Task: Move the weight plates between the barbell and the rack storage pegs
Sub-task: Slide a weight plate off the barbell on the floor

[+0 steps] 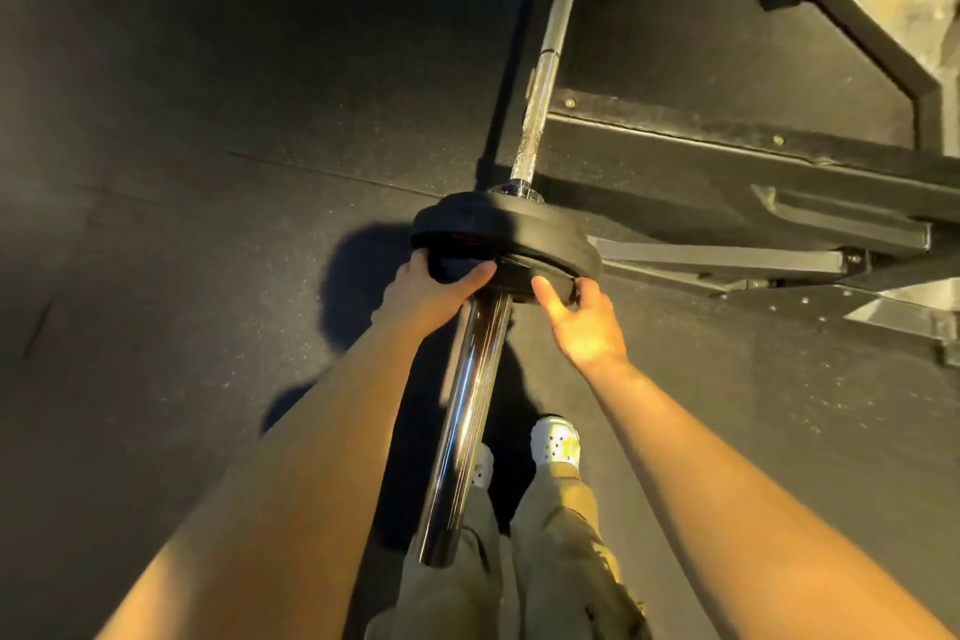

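Observation:
A chrome barbell runs from the top of the view down toward me, and its thick sleeve ends near my legs. A black weight plate sits on the sleeve against the collar. Whether a second plate lies behind it I cannot tell. My left hand grips the plate's near left rim with fingers curled over the edge. My right hand holds the near right rim, thumb on the face and fingers hidden behind it.
The black steel rack base with bolted beams and an angled brace lies to the right of the bar. Dark rubber flooring spreads to the left. My white clogs and olive trousers stand under the sleeve end.

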Demonstrator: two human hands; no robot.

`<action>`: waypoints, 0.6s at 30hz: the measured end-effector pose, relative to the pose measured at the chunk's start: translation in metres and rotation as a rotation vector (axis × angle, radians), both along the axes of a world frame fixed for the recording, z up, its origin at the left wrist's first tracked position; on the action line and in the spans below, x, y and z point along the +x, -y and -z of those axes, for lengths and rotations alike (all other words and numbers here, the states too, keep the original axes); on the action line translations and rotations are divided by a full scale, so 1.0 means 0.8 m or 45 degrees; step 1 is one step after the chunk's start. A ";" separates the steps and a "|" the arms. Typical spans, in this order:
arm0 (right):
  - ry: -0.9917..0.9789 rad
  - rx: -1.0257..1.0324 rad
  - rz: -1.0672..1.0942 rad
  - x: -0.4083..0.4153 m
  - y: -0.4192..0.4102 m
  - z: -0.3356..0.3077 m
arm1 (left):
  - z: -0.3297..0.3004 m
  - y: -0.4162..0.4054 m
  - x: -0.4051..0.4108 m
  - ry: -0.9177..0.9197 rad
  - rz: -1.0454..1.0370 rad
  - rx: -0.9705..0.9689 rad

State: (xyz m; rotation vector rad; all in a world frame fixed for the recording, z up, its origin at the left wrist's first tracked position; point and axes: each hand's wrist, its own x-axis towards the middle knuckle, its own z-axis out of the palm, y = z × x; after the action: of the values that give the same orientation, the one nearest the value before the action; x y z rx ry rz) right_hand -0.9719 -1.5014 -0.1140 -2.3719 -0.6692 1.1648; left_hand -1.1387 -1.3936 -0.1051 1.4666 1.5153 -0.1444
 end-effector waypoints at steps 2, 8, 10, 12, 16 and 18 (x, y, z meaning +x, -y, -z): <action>0.093 -0.058 -0.164 0.004 0.005 -0.003 | -0.001 0.003 0.000 -0.015 0.027 0.053; 0.484 -0.205 -0.913 0.029 0.018 -0.009 | 0.012 0.014 0.002 -0.069 0.150 0.225; 0.567 -0.242 -0.990 0.021 0.021 -0.004 | 0.015 0.017 -0.002 -0.064 0.137 0.230; 0.614 -0.201 -0.958 0.012 0.019 0.001 | 0.019 0.022 -0.008 -0.056 0.123 0.238; 0.662 -0.169 -0.944 0.008 0.014 0.005 | 0.021 0.033 -0.015 0.002 0.067 0.239; 0.694 -0.145 -0.935 0.004 0.017 0.006 | 0.022 0.042 -0.021 0.055 0.013 0.215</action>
State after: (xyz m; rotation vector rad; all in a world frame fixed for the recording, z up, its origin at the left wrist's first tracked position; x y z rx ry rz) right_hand -0.9684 -1.5149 -0.1192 -2.6340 -1.8069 0.7815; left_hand -1.1555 -1.4271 -0.1227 1.6005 1.5147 0.0100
